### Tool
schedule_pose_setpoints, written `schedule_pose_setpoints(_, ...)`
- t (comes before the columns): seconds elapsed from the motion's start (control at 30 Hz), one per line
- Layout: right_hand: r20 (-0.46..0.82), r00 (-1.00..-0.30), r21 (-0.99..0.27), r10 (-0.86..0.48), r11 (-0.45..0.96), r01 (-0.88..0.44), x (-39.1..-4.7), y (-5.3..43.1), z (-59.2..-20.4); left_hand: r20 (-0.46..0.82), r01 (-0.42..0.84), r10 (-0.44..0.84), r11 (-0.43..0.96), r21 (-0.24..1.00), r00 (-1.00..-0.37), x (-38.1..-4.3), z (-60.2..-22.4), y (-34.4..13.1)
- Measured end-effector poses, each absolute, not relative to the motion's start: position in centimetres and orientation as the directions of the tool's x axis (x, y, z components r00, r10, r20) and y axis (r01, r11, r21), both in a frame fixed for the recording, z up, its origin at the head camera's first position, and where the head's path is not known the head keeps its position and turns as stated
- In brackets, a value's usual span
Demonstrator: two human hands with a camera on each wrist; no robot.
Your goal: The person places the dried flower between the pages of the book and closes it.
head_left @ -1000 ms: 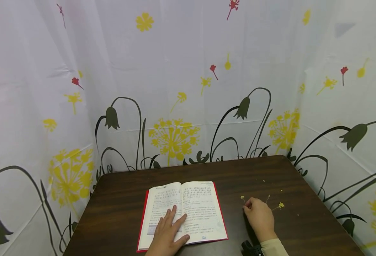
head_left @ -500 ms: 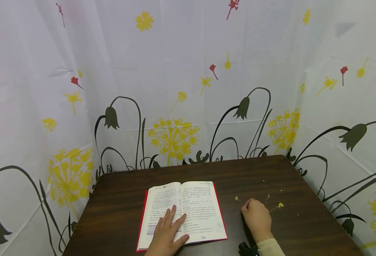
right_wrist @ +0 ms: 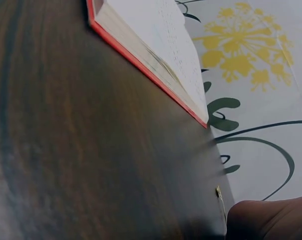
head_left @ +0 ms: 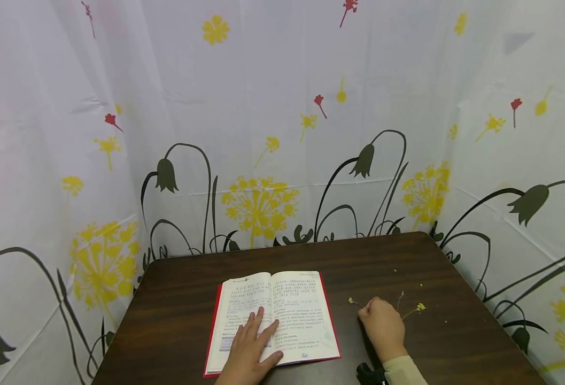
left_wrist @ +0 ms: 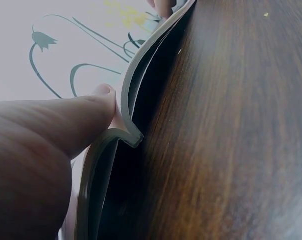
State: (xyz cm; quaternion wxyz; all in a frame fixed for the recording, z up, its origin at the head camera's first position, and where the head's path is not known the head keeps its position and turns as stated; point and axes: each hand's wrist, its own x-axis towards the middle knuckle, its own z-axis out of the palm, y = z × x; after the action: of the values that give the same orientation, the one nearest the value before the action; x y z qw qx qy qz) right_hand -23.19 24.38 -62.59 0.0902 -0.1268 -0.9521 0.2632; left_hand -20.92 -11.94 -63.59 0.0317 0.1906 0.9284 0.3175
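An open book point(head_left: 301, 315) with a red cover lies on the table. My left hand point(head_left: 250, 347) rests on its pages with the fingers spread straight. The left wrist view shows the thumb point(left_wrist: 93, 112) at the book's lower edge, by the spine. To the right of the book, my right hand point(head_left: 384, 329) pinches the stem of a small yellow flower point(head_left: 351, 301). The flower head points left, toward the book. In the right wrist view, the thin stem point(right_wrist: 222, 205) runs up from the fingers point(right_wrist: 271, 220), low over the table.
Just beyond the right hand lie another yellow flower sprig point(head_left: 419, 307) and a thin sprig point(head_left: 400, 295). Tiny crumbs point(head_left: 421, 285) dot the dark wooden table point(head_left: 186, 278). A flower-printed curtain point(head_left: 263, 107) hangs behind the table's far edge.
My right hand has shifted a little left, toward the book, carrying the pinched flower along. The left hand has stayed in place on the pages.
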Motion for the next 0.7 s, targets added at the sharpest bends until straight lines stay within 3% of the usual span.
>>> schedule_pose_setpoints(0.37, 0.103, -0.953, -0.521, 0.286, 0.831, 0.194, -23.36, 24.45, -62.68, 0.056, 0.330, 0.372, 0.732, 0.596, -0.926, -20.71, -63.26, -12.00)
schedule_pose_setpoints(0.7, 0.114, -0.941, -0.603, 0.319, 0.775, 0.190, -23.40, 23.49, -62.41, 0.064, 0.341, 0.380, 0.729, 0.594, -0.923, -20.70, -63.46, -11.98)
